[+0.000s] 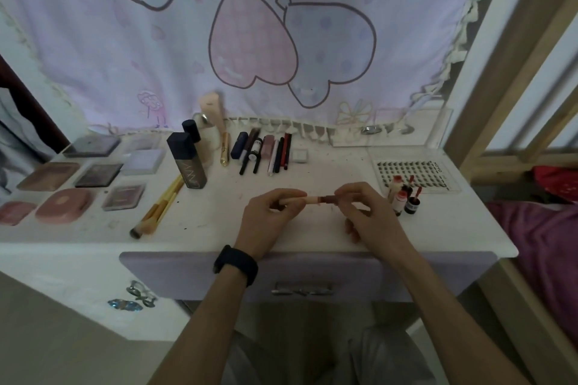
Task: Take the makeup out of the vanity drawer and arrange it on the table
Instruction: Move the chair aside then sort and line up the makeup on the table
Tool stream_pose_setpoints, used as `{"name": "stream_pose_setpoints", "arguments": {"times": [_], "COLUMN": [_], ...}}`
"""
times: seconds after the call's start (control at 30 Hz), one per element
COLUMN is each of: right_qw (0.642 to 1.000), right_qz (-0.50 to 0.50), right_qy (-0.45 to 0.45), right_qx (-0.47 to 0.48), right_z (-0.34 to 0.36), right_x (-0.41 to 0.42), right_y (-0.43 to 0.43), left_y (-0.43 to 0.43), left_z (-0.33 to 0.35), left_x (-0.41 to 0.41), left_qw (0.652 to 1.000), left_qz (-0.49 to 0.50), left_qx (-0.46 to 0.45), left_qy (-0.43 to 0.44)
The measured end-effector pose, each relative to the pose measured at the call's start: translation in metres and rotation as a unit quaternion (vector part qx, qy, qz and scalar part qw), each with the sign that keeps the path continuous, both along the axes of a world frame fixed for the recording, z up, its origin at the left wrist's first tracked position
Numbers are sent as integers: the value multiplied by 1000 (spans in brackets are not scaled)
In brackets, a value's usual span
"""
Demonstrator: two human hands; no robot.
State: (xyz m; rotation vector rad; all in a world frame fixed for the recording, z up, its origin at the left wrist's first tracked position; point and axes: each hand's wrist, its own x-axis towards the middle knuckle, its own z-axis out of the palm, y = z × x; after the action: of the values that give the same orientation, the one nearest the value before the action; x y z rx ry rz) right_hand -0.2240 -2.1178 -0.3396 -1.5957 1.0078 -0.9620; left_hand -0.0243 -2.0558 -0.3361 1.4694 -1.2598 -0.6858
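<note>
Head view: a person's left hand [272, 216] and right hand [370, 219] meet over the middle of a white painted bench [337, 166], each pinching one end of a slim two-tone stick [316, 198], which is pale peach plastic towards the left hand and dark brown towards the right; the stick is held level just above the top with fingers curled round it, a grip that would suit pulling off or pressing on a cap, though which cannot be told; a black band [236, 264] sits on the left wrist; below the wrists the lilac drawer front [187, 272] with its metal handle looks pushed in, so most of the sorting appears done. The goods lie grouped by kind, seemingly for easy reach: flat matte compacts [65, 205] in pink, brown and grey sit in rows at the left; yellow-handled brushes [159, 206] lie diagonally; a tall dark square-capped bottle [187, 162] stands upright; glossy pencils and tubes [266, 150] lie side by side at the back; small red-and-white bottles [403, 197] stand just beside the right hand, in front of a clear plastic lash case [439, 170]; a balloon-print curtain [281, 40] hangs behind.
</note>
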Motion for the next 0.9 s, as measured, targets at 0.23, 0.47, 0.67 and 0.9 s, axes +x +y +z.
{"name": "stream_pose_setpoints", "arguments": {"times": [0.23,0.47,0.67,0.9], "right_qw": [1000,1000,1000,999], "right_qz": [-10,-7,-21,-16], "right_qy": [9,-30,-3,-35], "right_qx": [23,-3,16,-5], "right_z": [2,2,0,3], "right_x": [3,1,3,-1], "right_y": [-1,2,1,3], "left_y": [1,0,0,0], "left_z": [2,2,1,3], "left_x": [0,1,1,0], "left_qw": [1000,1000,1000,999], "left_qz": [-4,0,2,25], "left_qx": [-1,7,10,5], "left_qy": [15,22,17,46]}}
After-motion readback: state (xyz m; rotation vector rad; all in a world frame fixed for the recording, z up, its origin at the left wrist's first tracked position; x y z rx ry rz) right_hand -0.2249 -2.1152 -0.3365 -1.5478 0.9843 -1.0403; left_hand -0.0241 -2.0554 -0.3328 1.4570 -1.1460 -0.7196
